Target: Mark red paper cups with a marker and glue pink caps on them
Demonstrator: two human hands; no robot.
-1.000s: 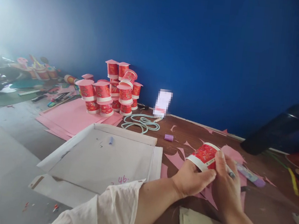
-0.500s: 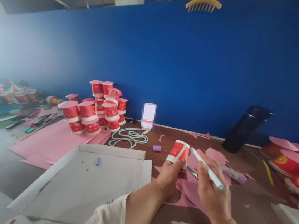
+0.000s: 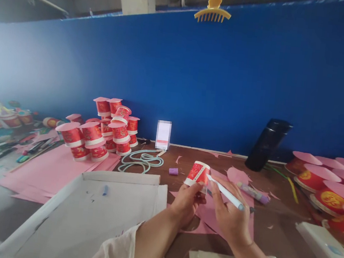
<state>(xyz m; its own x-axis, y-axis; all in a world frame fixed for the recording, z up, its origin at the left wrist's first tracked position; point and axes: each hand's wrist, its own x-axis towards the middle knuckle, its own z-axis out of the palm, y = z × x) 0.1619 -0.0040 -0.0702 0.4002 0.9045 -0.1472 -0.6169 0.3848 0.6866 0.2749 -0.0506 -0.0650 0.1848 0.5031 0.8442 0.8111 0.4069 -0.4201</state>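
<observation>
A red paper cup [image 3: 197,173] with a white rim and a pale printed strip is gripped in my left hand [image 3: 186,203], tilted over the table. My right hand [image 3: 231,218] pinches a white marker [image 3: 229,195] whose tip points at the cup's right side; I cannot tell whether it touches. Beneath both hands lie cut pink paper sheets [image 3: 212,214]. Just right of my right hand rests a glue stick [image 3: 253,193] with a purple end. A small purple cap [image 3: 174,171] lies behind the cup.
On the left, red cups [image 3: 92,132] with pink paper tops are stacked on pink sheets [image 3: 39,172]. A white box lid [image 3: 118,222] holds a small blue cap [image 3: 105,190]. A pale cable [image 3: 143,159], black bottle [image 3: 267,146] and larger pink-topped cups [image 3: 332,197] stand around.
The view has shifted, so most things sit farther left. My right hand has brought the marker tip closer to the cup. My left hand keeps hold of the cup.
</observation>
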